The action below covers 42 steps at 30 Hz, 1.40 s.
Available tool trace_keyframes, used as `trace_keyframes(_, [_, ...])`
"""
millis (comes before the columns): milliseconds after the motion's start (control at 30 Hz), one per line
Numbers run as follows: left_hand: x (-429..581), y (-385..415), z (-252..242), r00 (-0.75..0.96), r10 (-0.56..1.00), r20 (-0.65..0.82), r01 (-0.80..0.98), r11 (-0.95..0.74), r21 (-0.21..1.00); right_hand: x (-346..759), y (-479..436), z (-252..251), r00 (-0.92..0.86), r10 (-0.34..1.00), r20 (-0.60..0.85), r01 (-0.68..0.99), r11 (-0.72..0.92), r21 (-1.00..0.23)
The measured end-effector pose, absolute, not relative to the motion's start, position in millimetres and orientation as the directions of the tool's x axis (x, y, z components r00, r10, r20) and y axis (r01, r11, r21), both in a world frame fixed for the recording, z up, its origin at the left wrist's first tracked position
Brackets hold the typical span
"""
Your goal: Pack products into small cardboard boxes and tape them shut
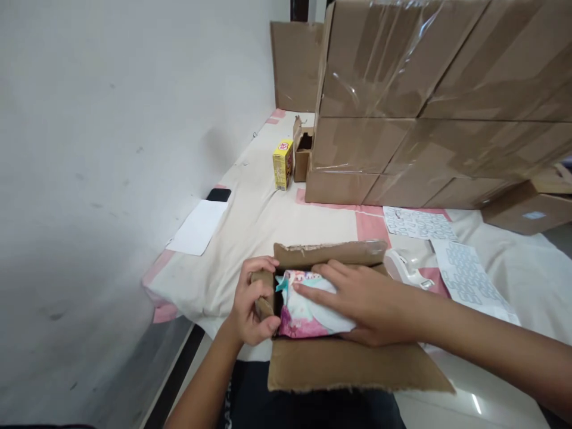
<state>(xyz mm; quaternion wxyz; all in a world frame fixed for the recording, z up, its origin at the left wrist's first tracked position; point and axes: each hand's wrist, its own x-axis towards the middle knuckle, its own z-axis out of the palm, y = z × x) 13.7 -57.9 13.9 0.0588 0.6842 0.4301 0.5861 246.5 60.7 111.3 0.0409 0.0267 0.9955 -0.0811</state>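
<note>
An open cardboard box [330, 363] lies in front of me with its flaps folded outward. In it is a soft plastic packet [308, 310], white with pink and teal print. My left hand [255, 301] grips the box's left flap, fingers over it and thumb near the packet's corner. My right hand [353, 298] rests on top of the packet, its fingers stretched out and spread across the wrapper. The packet's underside and the box's floor are hidden.
Taped cartons [429, 113] are stacked at the back right. Before them stand a yellow box [283, 165] and a small open carton [302, 158]. A white tape dispenser [406, 269], printed sheets [469, 277], white paper [196, 229] and a dark phone-like object [218, 195] lie on the cloth. A wall [111, 149] borders the left.
</note>
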Motion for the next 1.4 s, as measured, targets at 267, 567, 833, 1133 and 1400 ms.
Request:
trace_keyframes(267, [13,-56,16,-0.084,0.692,0.717,0.52,-0.584,0.624,227,55,66,-0.972,0.087,-0.218,0.105,0.992,-0.072])
trace_keyframes(567, [6,-58,-4,-0.039,0.684,0.728,0.508,-0.614,0.604,295,87,129,-0.923,0.34,0.182,0.187,0.808,-0.558])
trace_keyframes(833, [26,-54,-2,0.094,0.861,0.5,0.407,-0.491,0.77,368,33,25,-0.44,0.749,0.496,0.117,0.595,-0.795])
trace_keyframes(1133, [4,-56,27,0.019,0.957,0.288,0.392,-0.272,0.879,281,0,7,-0.054,0.895,0.444,0.271,0.441,-0.856])
trace_keyframes(1400, [38,-76,48,0.032,0.763,0.646,0.854,-0.356,0.379,250,5,12,-0.094,0.928,0.36,0.261,0.371,-0.891])
